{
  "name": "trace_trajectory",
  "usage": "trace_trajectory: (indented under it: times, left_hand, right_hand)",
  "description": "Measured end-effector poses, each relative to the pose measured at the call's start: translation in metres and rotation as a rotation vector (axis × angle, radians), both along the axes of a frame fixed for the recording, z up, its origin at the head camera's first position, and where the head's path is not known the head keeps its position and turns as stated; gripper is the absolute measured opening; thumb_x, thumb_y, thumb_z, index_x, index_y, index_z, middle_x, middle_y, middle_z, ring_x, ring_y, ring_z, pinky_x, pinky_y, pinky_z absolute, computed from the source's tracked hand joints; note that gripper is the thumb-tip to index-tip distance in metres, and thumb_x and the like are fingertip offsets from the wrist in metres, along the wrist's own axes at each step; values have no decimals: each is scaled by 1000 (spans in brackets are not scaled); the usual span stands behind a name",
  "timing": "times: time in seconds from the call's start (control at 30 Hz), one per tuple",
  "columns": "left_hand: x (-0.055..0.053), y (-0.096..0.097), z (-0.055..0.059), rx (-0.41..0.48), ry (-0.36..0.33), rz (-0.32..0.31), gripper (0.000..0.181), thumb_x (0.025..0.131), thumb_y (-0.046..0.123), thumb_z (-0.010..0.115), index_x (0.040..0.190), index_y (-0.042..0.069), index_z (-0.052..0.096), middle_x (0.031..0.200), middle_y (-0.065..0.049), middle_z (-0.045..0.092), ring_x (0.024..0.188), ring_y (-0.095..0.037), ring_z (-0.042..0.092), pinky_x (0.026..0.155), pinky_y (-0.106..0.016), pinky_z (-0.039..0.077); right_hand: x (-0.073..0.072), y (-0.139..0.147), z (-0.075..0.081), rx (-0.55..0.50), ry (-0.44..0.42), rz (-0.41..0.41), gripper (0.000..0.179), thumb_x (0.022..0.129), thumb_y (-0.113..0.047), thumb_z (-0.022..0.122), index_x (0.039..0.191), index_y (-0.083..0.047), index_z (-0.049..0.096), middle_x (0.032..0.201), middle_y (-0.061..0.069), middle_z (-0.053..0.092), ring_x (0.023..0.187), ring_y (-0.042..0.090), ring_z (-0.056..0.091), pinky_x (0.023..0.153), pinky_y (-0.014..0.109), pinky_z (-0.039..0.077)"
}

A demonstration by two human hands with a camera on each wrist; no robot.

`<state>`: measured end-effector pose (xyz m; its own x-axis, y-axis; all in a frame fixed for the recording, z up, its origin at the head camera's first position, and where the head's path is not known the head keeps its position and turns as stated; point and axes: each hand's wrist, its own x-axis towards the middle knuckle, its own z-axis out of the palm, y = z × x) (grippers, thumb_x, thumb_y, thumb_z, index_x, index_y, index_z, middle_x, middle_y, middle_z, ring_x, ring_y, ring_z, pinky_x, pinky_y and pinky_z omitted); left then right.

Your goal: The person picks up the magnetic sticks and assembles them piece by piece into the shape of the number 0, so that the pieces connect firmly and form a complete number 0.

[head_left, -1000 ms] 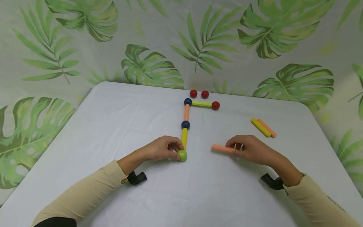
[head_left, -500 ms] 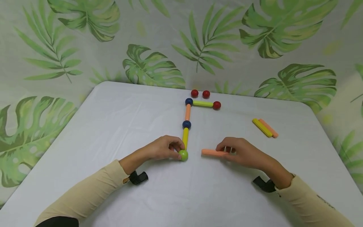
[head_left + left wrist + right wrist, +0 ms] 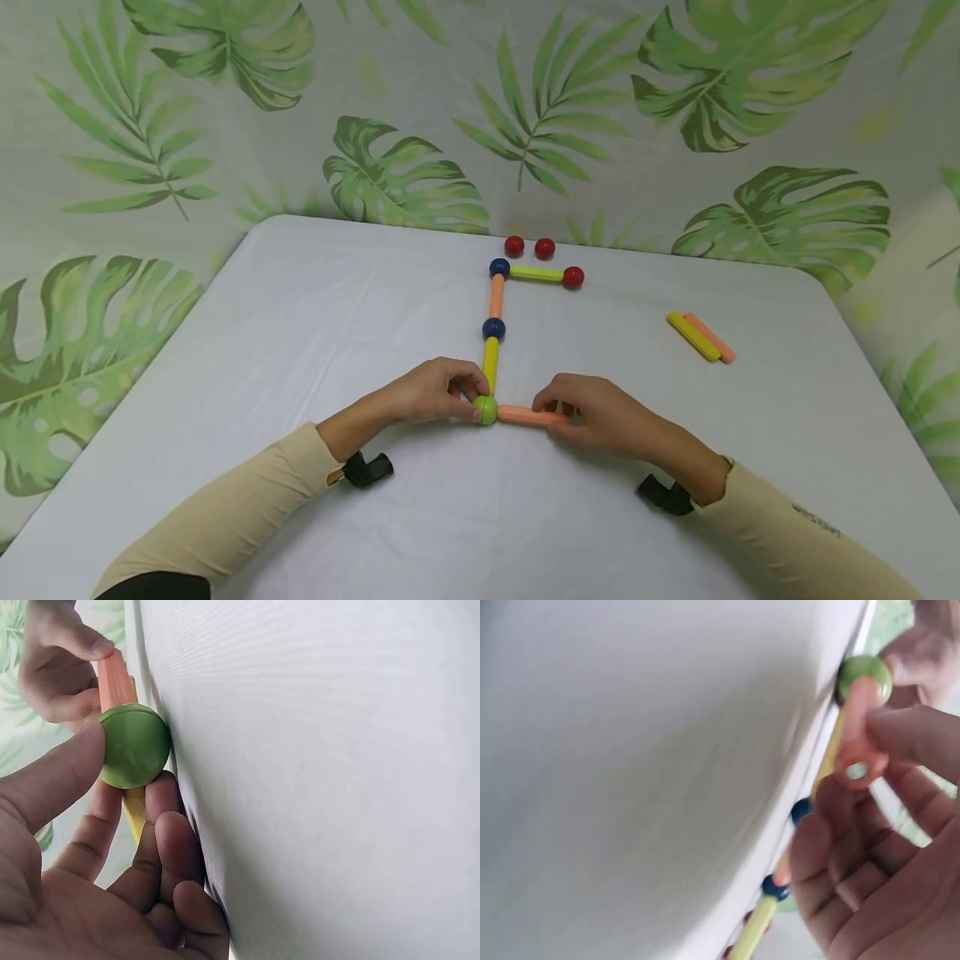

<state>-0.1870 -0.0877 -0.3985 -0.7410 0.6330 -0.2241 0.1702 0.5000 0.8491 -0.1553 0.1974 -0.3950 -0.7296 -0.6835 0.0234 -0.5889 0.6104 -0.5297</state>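
- Left sleeve [image 3: 225, 504]: beige, with a black wrist device [image 3: 367, 469] at its cuff.
- Left hand [image 3: 427, 392]: low over the white-covered bench [image 3: 360, 283], pinching the green ball [image 3: 487, 410] between thumb and fingers.
- Yellow stick [image 3: 490, 362]: runs from the green ball away from the person to the nearer blue ball [image 3: 493, 329].
- Short orange stick [image 3: 497, 296]: continues the line to the farther blue ball [image 3: 499, 267].
- Two loose red balls [image 3: 514, 246]: side by side near the bench's far edge, just beyond the farther blue ball.
- Held orange stick [image 3: 517, 415]: to the right of the green ball, its left end directed at it; whether the two touch is uncertain.
- Lime stick [image 3: 536, 273]: extends right from the farther blue ball to the end red ball [image 3: 573, 277].
- Right hand [image 3: 603, 412]: thumb and fingers gripping the right part of the held orange stick.
- Spare yellow stick [image 3: 693, 337] and spare orange stick [image 3: 714, 336]: side by side, slanting, well apart from the assembly.
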Motion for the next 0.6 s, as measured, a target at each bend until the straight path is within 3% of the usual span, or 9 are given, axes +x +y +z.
trace_trajectory:
  times: [0.6]
  left_hand:
    - [-1,-1,-2,-8,-7,0,23,84,11,77,104,11,68,99,-3,71,88,-11,60,78,-23,50]
  right_hand:
    - [1,-7,2,45,-15,6,27,88,-11,74,112,-19,68,98,-10,63,86,3,55,76,23,52]
